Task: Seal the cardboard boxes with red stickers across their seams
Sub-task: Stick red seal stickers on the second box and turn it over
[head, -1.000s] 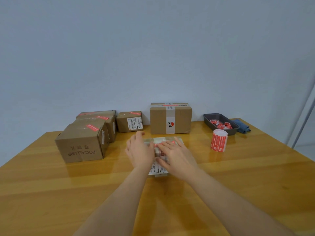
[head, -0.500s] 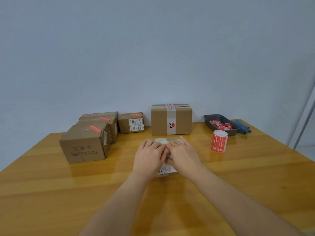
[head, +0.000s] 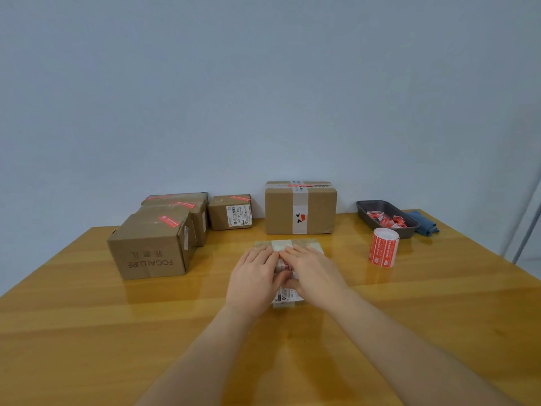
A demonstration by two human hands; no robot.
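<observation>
Two flat hands pressing down on one small box [head: 288, 247].
Left hand [head: 252, 278] and right hand [head: 314, 275] lying spread, gripping nothing, box's long axis running away from wrists; beyond right hand, dark tray [head: 369, 215] holding red scraps [head: 386, 220].

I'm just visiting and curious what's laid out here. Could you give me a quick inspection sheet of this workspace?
Surface: glossy wooden table, bare in the foreground.
Job's things: flat box under both hands, a strip of red sticker showing between them; five boxes along the back, red stickers on top, including the FOCALLURE box and the taped box; upright sticker roll.
Clutter: dark tray of red-and-white scraps; blue cloth beside it.
Grippers: left hand and right hand pressed flat on the box, fingers extended.
Cables: nothing seen.
Surroundings: plain pale wall; a pale frame at right.
</observation>
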